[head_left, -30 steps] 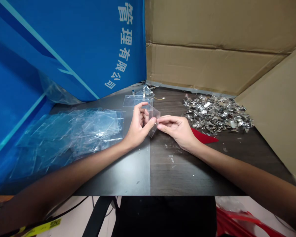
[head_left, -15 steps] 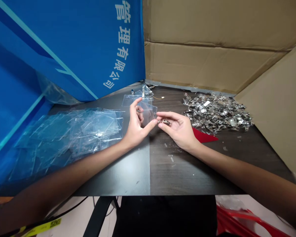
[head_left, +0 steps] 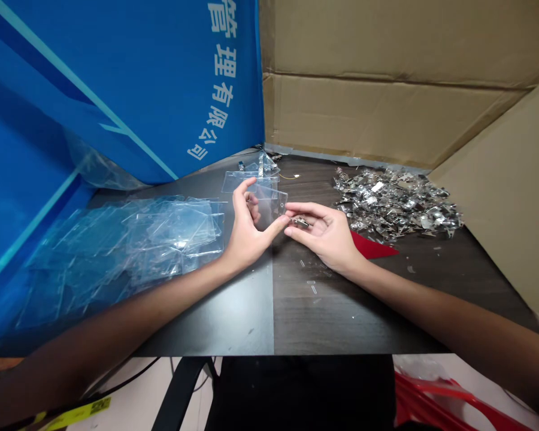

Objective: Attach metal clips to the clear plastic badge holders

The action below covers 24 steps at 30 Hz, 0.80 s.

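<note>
Clear plastic card holder point(head_left: 269, 206) is hanging nearly upright above the desk point(head_left: 233, 317), pinched by the left hand point(head_left: 247, 230). That grip is closed on the holder's lower left part, with the thumb stretching along its bottom edge (the fingers are showing dimly through the plastic). The right hand point(head_left: 323, 230) is closed as well, its thumb and first fingers gripping small metal clip point(head_left: 300, 222) just beside the holder's right edge, near punched hole point(head_left: 281, 205) in the upper right corner. The two hands are nearly meeting there.

Heap of shiny metal clips point(head_left: 395, 203) is lying farther right, with red plastic piece point(head_left: 372, 250) poking out near the right wrist. Loose pile of clear holders point(head_left: 161, 236) is spreading across the left of the desk, and a few more holders point(head_left: 250, 182) are lying ahead. Blue printed banner point(head_left: 117, 78) and cardboard sheets point(head_left: 386, 78) are walling off the back.
</note>
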Motion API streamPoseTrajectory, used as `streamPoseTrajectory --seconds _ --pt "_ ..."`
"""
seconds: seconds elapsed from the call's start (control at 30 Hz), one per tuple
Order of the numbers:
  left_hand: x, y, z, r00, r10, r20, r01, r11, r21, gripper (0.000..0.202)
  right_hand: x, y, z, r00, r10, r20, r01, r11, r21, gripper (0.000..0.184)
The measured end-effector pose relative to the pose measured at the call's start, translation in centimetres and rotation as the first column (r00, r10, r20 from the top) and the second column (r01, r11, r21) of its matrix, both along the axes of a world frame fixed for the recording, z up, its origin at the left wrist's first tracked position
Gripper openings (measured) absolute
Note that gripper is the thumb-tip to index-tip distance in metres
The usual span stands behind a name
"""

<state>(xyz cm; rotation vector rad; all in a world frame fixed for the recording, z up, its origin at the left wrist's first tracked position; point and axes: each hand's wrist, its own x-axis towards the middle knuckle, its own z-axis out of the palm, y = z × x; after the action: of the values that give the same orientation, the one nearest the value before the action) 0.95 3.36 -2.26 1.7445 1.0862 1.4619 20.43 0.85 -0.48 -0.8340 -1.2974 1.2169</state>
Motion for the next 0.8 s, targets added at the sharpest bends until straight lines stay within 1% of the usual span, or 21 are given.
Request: streamPoseTrajectory --seconds 0.17,0.33,0.47,0.6,0.7,0.8 --pt "0.14 -0.11 0.36 1.0 0.017 -0.013 -0.017 1.0 0.013 0.092 -0.04 0.02 0.06 1.0 -0.015 0.009 0.014 1.0 0.022 0.038" --pt "0.08 0.01 0.27 0.999 0.03 -0.011 -0.03 1.0 0.009 0.092 0.0 0.17 -0.04 1.0 -0.005 0.028 0.004 0.999 0.047 0.031" --pt "-0.02 0.06 0.27 1.0 -0.009 -0.01 0.009 1.0 0.029 0.09 -0.04 0.34 -0.18 0.999 -0.025 0.033 0.022 0.996 0.088 0.022" --pt "-0.33 -0.04 0.62 0.998 -0.064 -0.029 0.066 0.996 0.052 0.081 -0.1 0.27 0.07 0.997 -0.054 0.063 0.047 0.994 0.102 0.019" --pt "-0.59 -0.13 0.82 0.995 -0.103 -0.009 0.103 0.994 0.039 0.07 -0.08 0.08 0.42 0.995 -0.059 0.083 0.05 0.993 0.107 0.025" --pt "-0.56 -0.3 1.04 0.993 -0.112 0.038 0.111 0.993 0.035 0.056 0.03 -0.06 0.62 0.993 -0.054 0.106 0.042 0.993 0.106 0.03"
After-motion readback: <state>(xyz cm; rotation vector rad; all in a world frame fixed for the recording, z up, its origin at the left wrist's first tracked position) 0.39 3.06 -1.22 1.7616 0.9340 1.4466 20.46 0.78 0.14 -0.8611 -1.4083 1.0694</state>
